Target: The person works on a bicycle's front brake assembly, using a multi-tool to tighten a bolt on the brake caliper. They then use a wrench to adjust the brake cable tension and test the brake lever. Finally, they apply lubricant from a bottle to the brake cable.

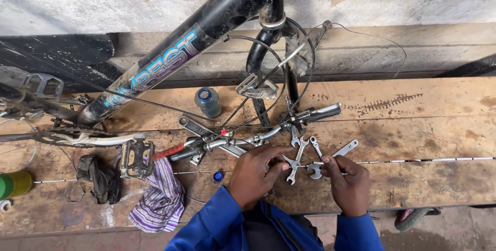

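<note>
Roughly, left to right across the wooden bench (413, 127):

Far left: a green and yellow can (14, 184) lies on its side at the bench edge, well apart from both hands.

Left of the hands: a black rag (101, 178), a bicycle pedal (137, 157) and a striped purple cloth (163, 199) lie together; a small blue cap (218, 176) sits just beside the left sleeve.

Behind the hands: a black bicycle frame (206, 28) slants down to the left, a blue bottle (208, 102) stands under it, and a handlebar (268, 132) lies across the bench, its long axis rising slightly to the right.

Left hand (256, 171): curled, fingertips closed on one arm of the spanner fan (298, 155), just below the handlebar.

Spanner fan: several small open-ended spanners joined at one point, spread upward and outward; it lies between the two hands, directly ahead of the person, with its arms pointing away toward the handlebar.

Right hand (347, 184): closed around the lower head of a spanner (338, 155) whose shaft runs up and to the right.

Key relation: both hands touch the cluster from opposite sides, near each other but not touching; the left hand is nearer the joint of the fan, the right nearer the outermost spanner.

Right of the hands: a thin cable (439, 160) runs along the bench toward the right edge.
</note>
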